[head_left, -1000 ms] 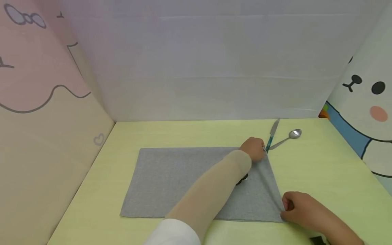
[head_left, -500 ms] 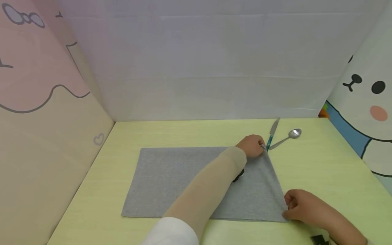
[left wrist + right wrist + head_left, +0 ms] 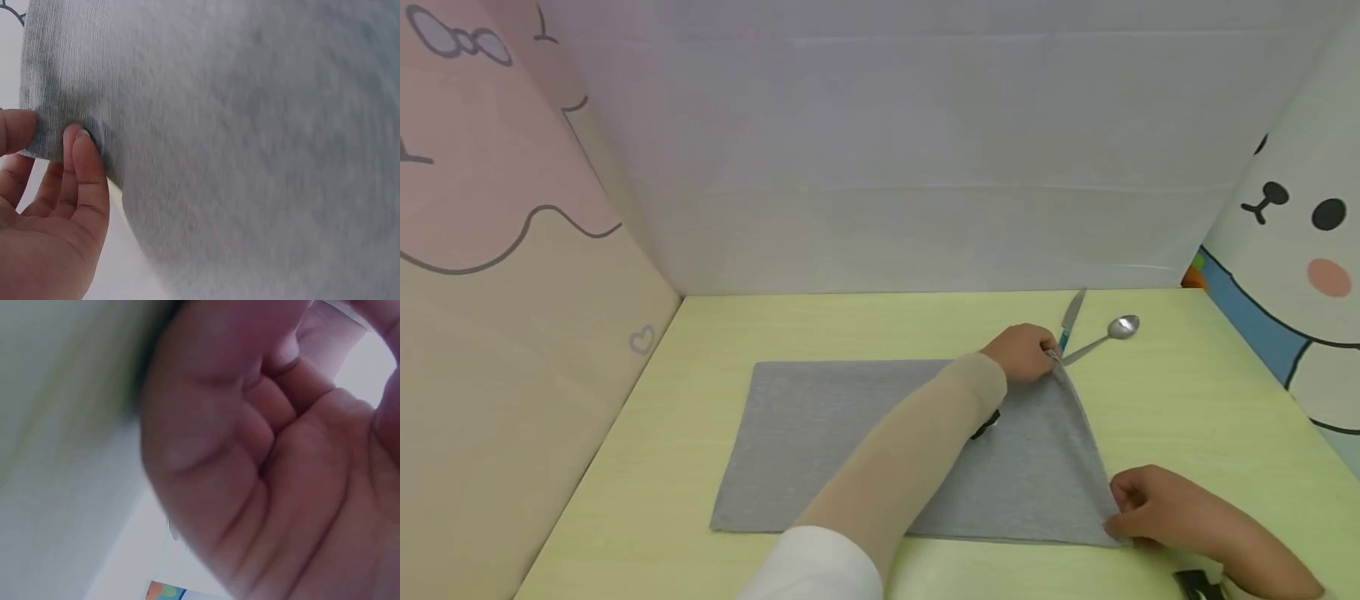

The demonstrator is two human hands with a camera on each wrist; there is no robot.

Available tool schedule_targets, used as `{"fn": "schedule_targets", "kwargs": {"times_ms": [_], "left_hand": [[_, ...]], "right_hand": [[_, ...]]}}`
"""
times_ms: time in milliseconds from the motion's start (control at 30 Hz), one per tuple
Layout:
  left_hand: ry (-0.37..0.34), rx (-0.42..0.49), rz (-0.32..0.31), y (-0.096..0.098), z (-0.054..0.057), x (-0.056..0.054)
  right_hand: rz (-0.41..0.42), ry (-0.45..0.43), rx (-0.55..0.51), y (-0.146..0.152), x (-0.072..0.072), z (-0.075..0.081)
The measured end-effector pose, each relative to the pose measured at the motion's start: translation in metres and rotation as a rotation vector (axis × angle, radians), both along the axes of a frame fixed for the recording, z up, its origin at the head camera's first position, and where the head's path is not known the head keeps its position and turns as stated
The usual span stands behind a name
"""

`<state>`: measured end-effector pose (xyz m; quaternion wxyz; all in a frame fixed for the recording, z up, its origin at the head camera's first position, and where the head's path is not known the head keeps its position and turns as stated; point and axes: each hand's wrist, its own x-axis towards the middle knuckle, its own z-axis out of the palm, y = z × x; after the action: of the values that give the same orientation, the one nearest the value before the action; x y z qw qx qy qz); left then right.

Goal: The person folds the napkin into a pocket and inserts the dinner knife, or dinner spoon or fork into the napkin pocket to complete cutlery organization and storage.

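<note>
A flat grey cloth (image 3: pixel 805 442), a rectangle with a double-looking front edge, lies across the middle of the table. My left hand (image 3: pixel 1022 353) reaches over it and pinches its far right corner between thumb and fingers. In the left wrist view the thumb and fingers of the left hand (image 3: pixel 62 212) grip the lifted corner of the cloth (image 3: pixel 237 144). At the near right corner, my right hand (image 3: pixel 1165 510) pinches the edge, fingers curled. The right wrist view shows mostly that hand's palm and curled fingers (image 3: pixel 200 425). A crease runs between the two held corners.
A knife (image 3: pixel 1072 312) with a teal handle and a metal spoon (image 3: pixel 1122 327) lie just beyond the far right corner. The knife handle is partly hidden by the hand. A white wall (image 3: pixel 880 167) backs the yellow-green table (image 3: pixel 1210 400), with printed panels on both sides.
The cloth has slid a little to the right, its left edge included. Both hands have moved right with its corners, keeping their pinch. More of the knife handle is covered.
</note>
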<state>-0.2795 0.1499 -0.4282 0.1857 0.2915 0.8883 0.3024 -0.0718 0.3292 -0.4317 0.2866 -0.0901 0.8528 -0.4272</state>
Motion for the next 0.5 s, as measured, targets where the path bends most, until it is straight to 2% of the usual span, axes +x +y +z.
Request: {"fn": "schedule_targets", "kwargs": {"times_ms": [67, 133, 233, 333, 400, 500], "left_hand": [[0.051, -0.033, -0.017, -0.001, -0.002, -0.006], [0.085, -0.075, -0.024, -0.004, 0.001, -0.01], [0.085, -0.104, -0.04, -0.014, 0.014, -0.012], [0.007, -0.095, -0.051, -0.028, 0.029, -0.012], [-0.075, -0.052, -0.057, -0.039, 0.037, -0.012], [-0.201, 0.015, -0.024, -0.056, 0.045, -0.014]], "right_hand": [[0.013, -0.009, -0.043, -0.002, 0.0, 0.002], [0.025, -0.023, -0.091, -0.004, 0.001, 0.004], [0.043, -0.045, -0.198, -0.011, 0.001, 0.007], [0.064, -0.058, -0.291, -0.02, 0.001, 0.011], [0.076, -0.055, -0.329, -0.029, 0.0, 0.014], [0.086, -0.049, -0.347, -0.044, -0.002, 0.019]]}}
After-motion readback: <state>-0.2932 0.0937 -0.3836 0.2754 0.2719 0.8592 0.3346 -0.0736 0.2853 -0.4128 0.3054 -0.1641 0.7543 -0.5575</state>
